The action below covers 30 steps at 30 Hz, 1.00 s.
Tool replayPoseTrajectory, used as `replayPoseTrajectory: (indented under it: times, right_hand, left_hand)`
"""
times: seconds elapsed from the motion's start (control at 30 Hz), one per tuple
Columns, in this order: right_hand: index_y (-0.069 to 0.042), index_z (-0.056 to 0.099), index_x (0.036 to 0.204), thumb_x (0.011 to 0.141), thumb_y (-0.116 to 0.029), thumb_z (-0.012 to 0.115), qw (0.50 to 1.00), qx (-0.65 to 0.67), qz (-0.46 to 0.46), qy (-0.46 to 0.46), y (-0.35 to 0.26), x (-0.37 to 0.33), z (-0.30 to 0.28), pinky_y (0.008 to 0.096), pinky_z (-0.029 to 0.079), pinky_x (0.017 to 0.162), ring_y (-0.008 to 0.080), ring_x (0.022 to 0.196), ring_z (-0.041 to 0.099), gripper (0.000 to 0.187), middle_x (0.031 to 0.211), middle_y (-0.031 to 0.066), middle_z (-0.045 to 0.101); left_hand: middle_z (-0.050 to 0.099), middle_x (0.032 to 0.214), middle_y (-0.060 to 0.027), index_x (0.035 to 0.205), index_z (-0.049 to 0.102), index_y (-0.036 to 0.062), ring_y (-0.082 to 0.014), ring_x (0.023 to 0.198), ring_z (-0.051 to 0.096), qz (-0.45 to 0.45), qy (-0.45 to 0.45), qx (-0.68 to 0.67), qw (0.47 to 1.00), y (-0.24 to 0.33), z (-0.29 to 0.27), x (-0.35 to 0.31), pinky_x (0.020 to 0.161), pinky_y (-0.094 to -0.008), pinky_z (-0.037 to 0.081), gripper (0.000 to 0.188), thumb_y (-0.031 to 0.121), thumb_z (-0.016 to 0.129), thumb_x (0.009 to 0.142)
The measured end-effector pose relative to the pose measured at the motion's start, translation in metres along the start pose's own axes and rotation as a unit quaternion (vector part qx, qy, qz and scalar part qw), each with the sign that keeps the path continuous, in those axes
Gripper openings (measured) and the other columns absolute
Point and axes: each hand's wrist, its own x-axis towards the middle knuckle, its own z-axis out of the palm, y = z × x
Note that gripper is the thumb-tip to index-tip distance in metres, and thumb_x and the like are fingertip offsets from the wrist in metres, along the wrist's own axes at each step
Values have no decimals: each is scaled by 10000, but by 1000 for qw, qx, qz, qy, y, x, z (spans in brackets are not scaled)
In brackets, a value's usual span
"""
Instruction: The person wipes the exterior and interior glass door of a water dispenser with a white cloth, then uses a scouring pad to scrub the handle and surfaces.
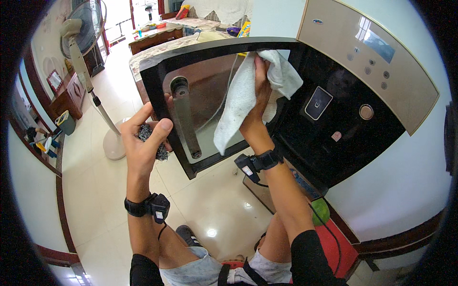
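A tall appliance that looks like a water dispenser (329, 71) has its black-framed glass door (160, 97) swung out toward me. My left hand (139, 145) is closed around a grey steel wool scrubber (145, 132), with its fingers and thumb at the door's outer edge. Against the inner side of the pane, my right hand (257, 112) presses a white cloth (236, 100), bunched in its fingers and hanging down on both sides. A long dark handle recess (187, 121) runs down the door. Part of my right fingers is hidden by the cloth.
A standing fan (86, 71) is at the left, its round base (116, 143) on the tiled floor. Below the appliance lie a green round object (321, 210) and something red (341, 238). Farther back are a sofa (205, 24), a low table (155, 39) and a bin (65, 122).
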Motion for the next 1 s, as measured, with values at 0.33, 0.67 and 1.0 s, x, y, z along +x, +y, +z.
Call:
replayPoseTrajectory:
  times: [0.33,0.67,1.0]
  right_hand:
    - [-154,456,1414,706,-343,676,958,202,-122,-166,-65,-27,12,575,297,1117,483,1317,420,765,1436,257,443]
    - [-232,404,1478,758,-481,656,970,-17,-172,-171,-22,-15,15,559,309,1101,414,1337,428,801,1488,183,414]
    - [-165,299,1522,598,-487,798,978,-87,-170,-81,23,-15,-6,586,314,1030,472,1298,413,1098,1462,219,411]
  left_hand:
    - [612,709,7,1205,653,-9,-42,530,518,-7,-8,-14,1000,0,1,1,469,-198,414,436,248,731,861]
    - [649,793,-28,1182,656,-23,-53,496,529,-4,9,33,999,-7,1,3,442,-195,440,554,422,699,853]
    - [620,736,-14,1195,659,-6,-60,486,539,-1,15,52,999,-7,5,3,436,-192,458,598,479,688,847]
